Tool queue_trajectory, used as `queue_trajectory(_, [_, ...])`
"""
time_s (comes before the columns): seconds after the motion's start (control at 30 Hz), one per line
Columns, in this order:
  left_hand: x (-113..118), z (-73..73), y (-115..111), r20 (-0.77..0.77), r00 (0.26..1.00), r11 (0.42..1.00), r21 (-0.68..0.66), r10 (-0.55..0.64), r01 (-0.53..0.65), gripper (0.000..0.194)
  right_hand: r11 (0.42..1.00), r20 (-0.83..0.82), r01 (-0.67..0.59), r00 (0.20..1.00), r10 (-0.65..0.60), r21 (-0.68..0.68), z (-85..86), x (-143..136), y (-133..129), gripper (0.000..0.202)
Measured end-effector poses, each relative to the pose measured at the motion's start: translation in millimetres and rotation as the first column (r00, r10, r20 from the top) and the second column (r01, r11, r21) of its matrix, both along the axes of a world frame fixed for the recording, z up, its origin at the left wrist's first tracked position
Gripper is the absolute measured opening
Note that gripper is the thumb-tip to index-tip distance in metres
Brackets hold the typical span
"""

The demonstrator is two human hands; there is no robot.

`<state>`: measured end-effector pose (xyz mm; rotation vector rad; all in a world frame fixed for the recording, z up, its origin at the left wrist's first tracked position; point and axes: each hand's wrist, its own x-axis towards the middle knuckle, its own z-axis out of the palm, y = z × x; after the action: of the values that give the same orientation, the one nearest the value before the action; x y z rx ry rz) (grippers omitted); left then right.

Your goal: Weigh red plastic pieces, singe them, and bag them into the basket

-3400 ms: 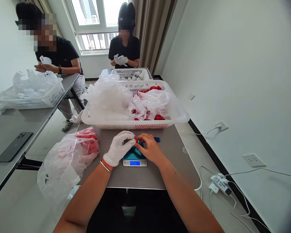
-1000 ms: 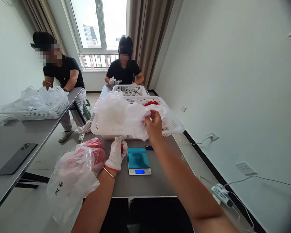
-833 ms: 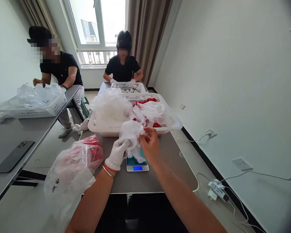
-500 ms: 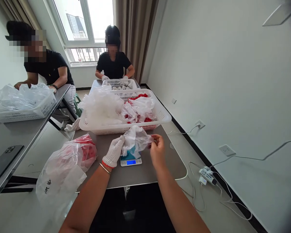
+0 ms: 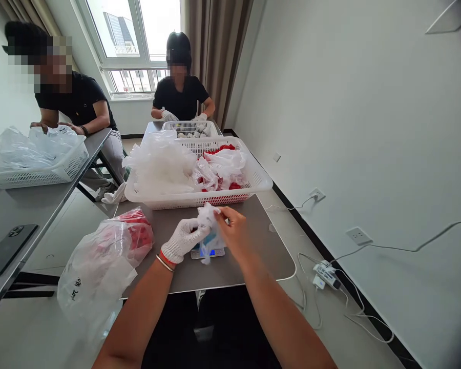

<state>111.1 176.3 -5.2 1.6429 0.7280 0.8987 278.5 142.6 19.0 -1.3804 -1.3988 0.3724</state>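
We note the held bag (image 5: 206, 216): crinkled, filmy plastic. Near glove (image 5: 182, 240), rough knit cloth; tabletop (image 5: 267, 251), smooth, matt.

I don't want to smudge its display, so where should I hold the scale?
Probably by its left and right side edges, coming from the near side. The scale lies flat on the table, with the lit display along its near edge, so avoid that strip. The left hand, right hand and small bag crowd it from above; the basket stands beyond.
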Motion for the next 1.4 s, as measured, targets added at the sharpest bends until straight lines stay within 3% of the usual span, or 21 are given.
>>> queue_trajectory(0.07, [0, 2.5, 0, 0.011, 1.0, 1.0, -0.018, 0.009, -0.009, 0.045, 0.996, -0.16, 0.051, 0.985, -0.062, -0.07, 3.5, 15, 8, 0.03])
queue_trajectory(0.17, [0, 3.6, 1, 0.053, 0.999, 0.997, -0.073, 0.012, -0.008, 0.045, 0.956, -0.401, 0.295, 0.876, -0.269, 0.004, 8.4, 42, 13, 0.028])
queue_trajectory(0.23, [0, 2.9, 1, 0.072, 0.997, 0.995, -0.093, 0.04, -0.034, 0.047, 0.889, -0.427, 0.451, 0.822, -0.378, 0.081, 9.6, 49, 7, 0.029])
queue_trajectory(0.27, [0, 2.3, 1, 0.073, 0.996, 0.994, -0.098, 0.055, -0.048, 0.048, 0.878, -0.373, 0.47, 0.833, -0.408, 0.088, 9.0, 47, 1, 0.029])
queue_trajectory(0.33, [0, 1.0, 1, 0.066, 0.995, 0.994, -0.093, 0.072, -0.066, 0.051, 0.935, -0.17, 0.355, 0.921, -0.35, 0.001, 4.8, 34, -11, 0.028])
queue_trajectory(0.4, [-1, -0.6, -1, 0.054, 0.997, 0.995, -0.088, 0.06, -0.055, 0.052, 0.975, -0.012, 0.162, 0.986, -0.166, -0.154, -3.2, 13, -19, 0.029])
queue_trajectory(0.5, [-1, -3.5, -2, 0.055, 0.998, 0.994, -0.1, 0.043, -0.038, 0.054, 0.948, -0.038, -0.048, 0.999, 0.038, -0.315, -18.0, -7, -19, 0.025])
queue_trajectory(0.57, [-2, -4.9, 0, 0.068, 0.996, 0.991, -0.123, 0.06, -0.051, 0.054, 0.925, -0.119, -0.138, 0.988, 0.102, -0.353, -26.5, -4, -14, 0.017])
queue_trajectory(0.63, [-4, -4.8, 3, 0.096, 0.988, 0.981, -0.162, 0.12, -0.103, 0.053, 0.941, -0.143, -0.097, 0.988, 0.053, -0.324, -32.1, 9, -11, 0.015])
queue_trajectory(0.7, [-6, -3.6, 7, 0.151, 0.961, 0.959, -0.206, 0.23, -0.197, 0.051, 0.969, -0.126, 0.079, 0.986, -0.111, -0.235, -34.3, 29, -13, 0.015])
queue_trajectory(0.8, [-8, -2.4, 12, 0.179, 0.918, 0.929, -0.18, 0.355, -0.324, 0.052, 0.946, -0.085, 0.306, 0.945, -0.315, -0.107, -32.0, 54, -21, 0.012])
queue_trajectory(0.87, [-8, -3.2, 12, 0.135, 0.926, 0.934, -0.107, 0.352, -0.34, 0.051, 0.954, 0.023, 0.293, 0.956, -0.292, -0.068, -28.2, 60, -27, 0.012])
queue_trajectory(0.97, [-6, -5.5, 10, 0.052, 0.963, 0.963, 0.037, 0.263, -0.265, 0.047, 0.98, 0.208, 0.188, 0.963, -0.173, -0.059, -23.8, 54, -29, 0.025])
queue_trajectory(1.13, [-3, -5.5, 5, -0.117, 0.984, 0.967, 0.232, 0.133, -0.103, 0.037, 0.953, 0.318, 0.298, 0.91, -0.265, -0.058, -23.6, 32, -25, 0.03])
queue_trajectory(1.3, [-7, -0.1, 6, -0.136, 0.956, 0.932, 0.294, 0.259, -0.211, 0.033, 0.964, 0.413, 0.213, 0.901, -0.131, -0.159, -23.5, 26, -29, 0.036])
queue_trajectory(1.4, [-7, 2.5, 7, -0.118, 0.938, 0.909, 0.309, 0.327, -0.278, 0.034, 0.938, 0.436, 0.243, 0.892, -0.116, -0.248, -25.5, 27, -30, 0.041])
